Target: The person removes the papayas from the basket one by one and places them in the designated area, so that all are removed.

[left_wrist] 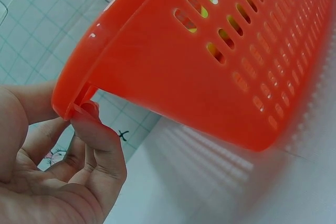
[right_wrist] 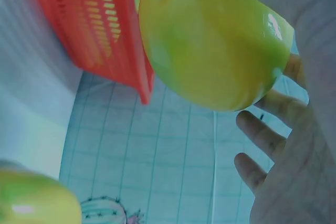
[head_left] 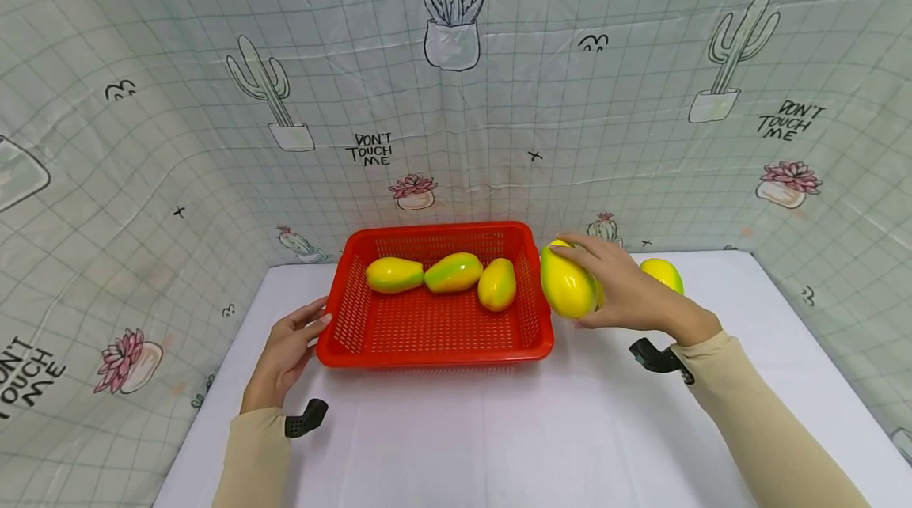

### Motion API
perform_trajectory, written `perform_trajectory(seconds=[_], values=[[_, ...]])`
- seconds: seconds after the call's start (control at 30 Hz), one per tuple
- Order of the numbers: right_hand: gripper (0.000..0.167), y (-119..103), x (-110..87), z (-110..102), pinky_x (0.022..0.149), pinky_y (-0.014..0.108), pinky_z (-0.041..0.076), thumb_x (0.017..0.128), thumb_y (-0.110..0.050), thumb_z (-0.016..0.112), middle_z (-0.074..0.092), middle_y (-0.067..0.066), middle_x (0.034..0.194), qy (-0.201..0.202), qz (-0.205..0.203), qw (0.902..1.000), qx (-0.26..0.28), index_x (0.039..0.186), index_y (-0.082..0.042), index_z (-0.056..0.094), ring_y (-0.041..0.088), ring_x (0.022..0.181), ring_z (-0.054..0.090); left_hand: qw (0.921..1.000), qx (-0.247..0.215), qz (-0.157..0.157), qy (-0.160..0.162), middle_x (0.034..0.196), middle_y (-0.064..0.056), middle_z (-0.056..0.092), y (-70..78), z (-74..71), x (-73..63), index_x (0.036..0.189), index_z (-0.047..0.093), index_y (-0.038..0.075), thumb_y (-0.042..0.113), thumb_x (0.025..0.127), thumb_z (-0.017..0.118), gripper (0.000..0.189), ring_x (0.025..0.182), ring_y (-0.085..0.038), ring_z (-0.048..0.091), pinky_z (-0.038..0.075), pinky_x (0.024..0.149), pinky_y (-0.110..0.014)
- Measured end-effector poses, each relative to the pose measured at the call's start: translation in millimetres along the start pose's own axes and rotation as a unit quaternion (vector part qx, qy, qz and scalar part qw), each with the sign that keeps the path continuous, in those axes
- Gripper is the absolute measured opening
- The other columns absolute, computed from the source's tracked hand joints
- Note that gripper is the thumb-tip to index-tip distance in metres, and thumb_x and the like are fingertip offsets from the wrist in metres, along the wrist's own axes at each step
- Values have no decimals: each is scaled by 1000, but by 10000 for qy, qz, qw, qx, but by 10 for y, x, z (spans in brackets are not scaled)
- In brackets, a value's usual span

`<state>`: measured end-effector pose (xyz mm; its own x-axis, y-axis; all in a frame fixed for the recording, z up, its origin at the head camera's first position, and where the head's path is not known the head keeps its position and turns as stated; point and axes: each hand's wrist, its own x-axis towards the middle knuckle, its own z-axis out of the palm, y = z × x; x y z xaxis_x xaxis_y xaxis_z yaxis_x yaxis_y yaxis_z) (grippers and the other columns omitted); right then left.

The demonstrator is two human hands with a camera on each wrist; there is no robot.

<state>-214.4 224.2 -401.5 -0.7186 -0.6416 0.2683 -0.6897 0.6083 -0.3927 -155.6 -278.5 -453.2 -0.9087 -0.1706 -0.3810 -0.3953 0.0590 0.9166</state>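
Note:
A red plastic basket (head_left: 435,358) with slotted walls stands on the table. Inside lie three yellow-green mangoes, a left one (head_left: 394,275), a middle one (head_left: 453,273) and a right one (head_left: 496,285). My left hand (head_left: 285,350) pinches the basket's left rim (left_wrist: 79,72) between thumb and fingers. At the basket's right side, my right hand (head_left: 620,282) grips another mango (head_left: 568,282), raised beside the rim. In the right wrist view this held mango (right_wrist: 215,40) hides part of the basket, and some fingers stand apart from it.
One more mango (head_left: 663,274) sits on the white table (head_left: 456,437) behind the right wrist. A grid-patterned cloth (head_left: 499,112) with plant drawings rises at the back and both sides. Dark wrist-camera mounts stick out from both sleeves.

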Motion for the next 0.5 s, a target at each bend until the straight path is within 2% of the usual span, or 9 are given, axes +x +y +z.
perform_trajectory(seconds=[0.1,0.27,0.5], values=[[103,24,-113,-36,107,73,37,67,-16,100,38,16,163,99,41,9999,-54,156,-13,48,44,142,38,10000,-13,3,-14,163,-18,37,6,0,-3,165,37,8,17,111,57,59,118,-17,54,56,85,-16],[103,60,-278,-87,102,70,41,65,-15,101,40,16,161,372,25,9989,-266,154,-13,50,45,138,40,10000,-19,-3,-10,164,-18,36,5,-2,-6,165,37,8,17,111,56,58,118,-17,54,56,85,-16],[106,149,-504,-164,103,69,34,60,-14,102,42,17,158,589,130,9974,-390,153,-14,51,47,135,40,10000,12,30,-43,165,-18,35,-3,4,-11,164,37,8,18,111,56,58,115,-15,56,56,86,-16]])
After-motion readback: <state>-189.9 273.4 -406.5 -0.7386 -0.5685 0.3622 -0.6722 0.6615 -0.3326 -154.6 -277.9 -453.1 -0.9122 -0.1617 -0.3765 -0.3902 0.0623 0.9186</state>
